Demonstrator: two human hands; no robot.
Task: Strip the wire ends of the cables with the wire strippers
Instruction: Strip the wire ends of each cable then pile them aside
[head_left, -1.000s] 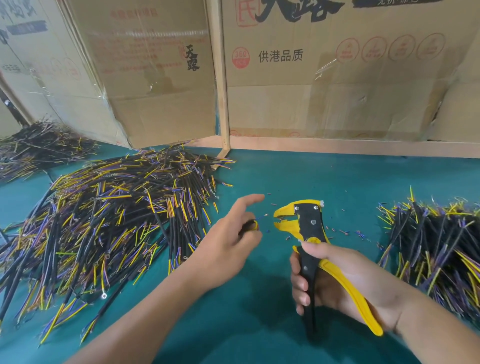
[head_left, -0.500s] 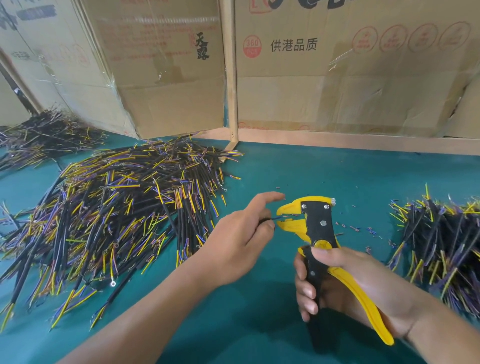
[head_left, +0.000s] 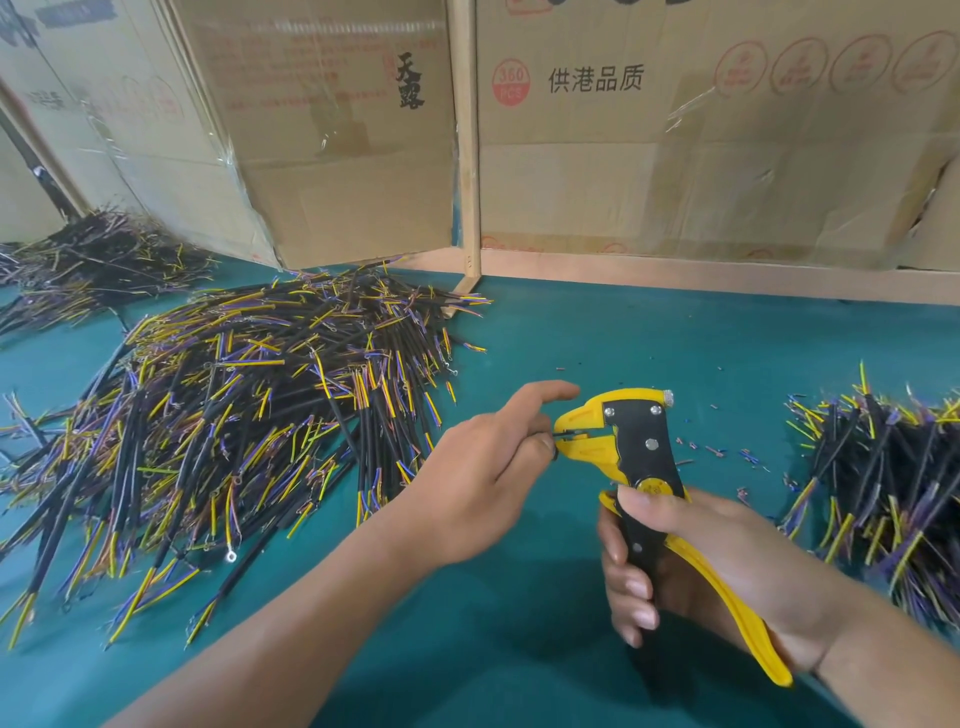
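Head view: yellow-and-black wire strippers, jaws around thin dark wire end.

Person, head view: two bare forearms and two bare hands.

Left bare forearm: enters from the lower left of the frame; no sleeve, watch, band or glove visible on the part shown.

Left hand: centre of frame; no rings; short thumbnail visible.

Right bare forearm: enters from the lower right corner; no sleeve.

Right hand: lower right of centre; no rings; short, plain, unpainted fingernails.
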